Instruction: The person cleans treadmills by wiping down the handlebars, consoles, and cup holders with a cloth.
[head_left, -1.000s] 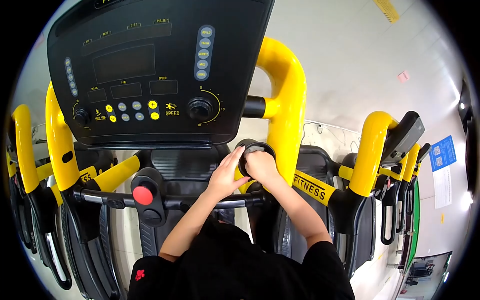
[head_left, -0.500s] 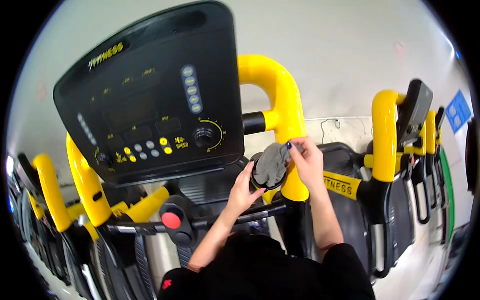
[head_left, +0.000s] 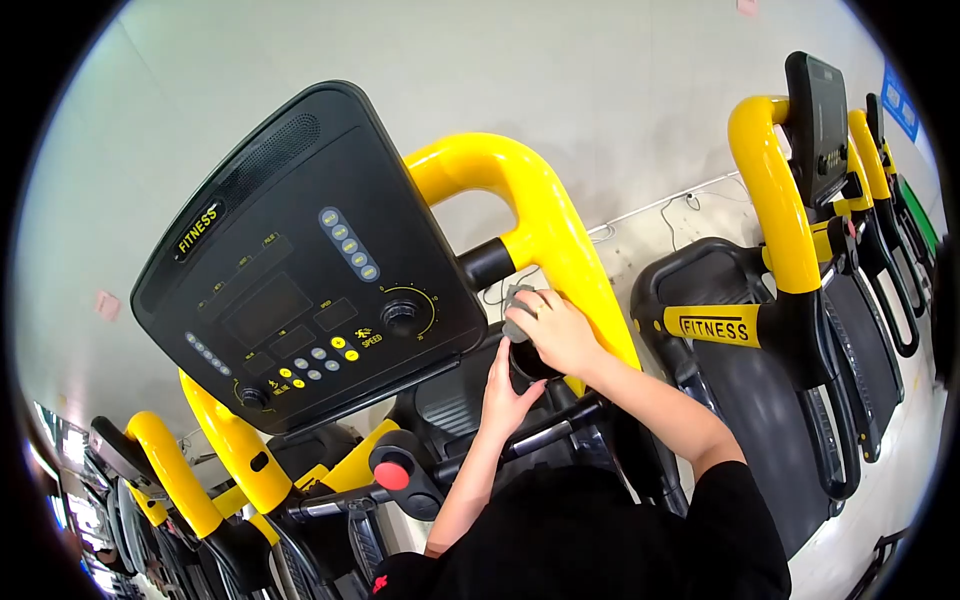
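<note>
A grey cloth is in my right hand, at the far rim of a black cup holder beside the treadmill's yellow upright. The fingers of my right hand are bent over the cloth. My left hand rests against the near left side of the holder, its thumb and fingers spread apart around it. Part of the holder is hidden by both hands.
The black console stands left of the hands. A thick yellow frame tube curves behind them. A red button sits on the handlebar. Another treadmill is to the right, with a cable near the wall.
My right hand has moved from the holder's right side to its far rim, pressing the cloth there. The cloth looks more bunched up. The view has tilted and shifted, and the console sits lower left.
</note>
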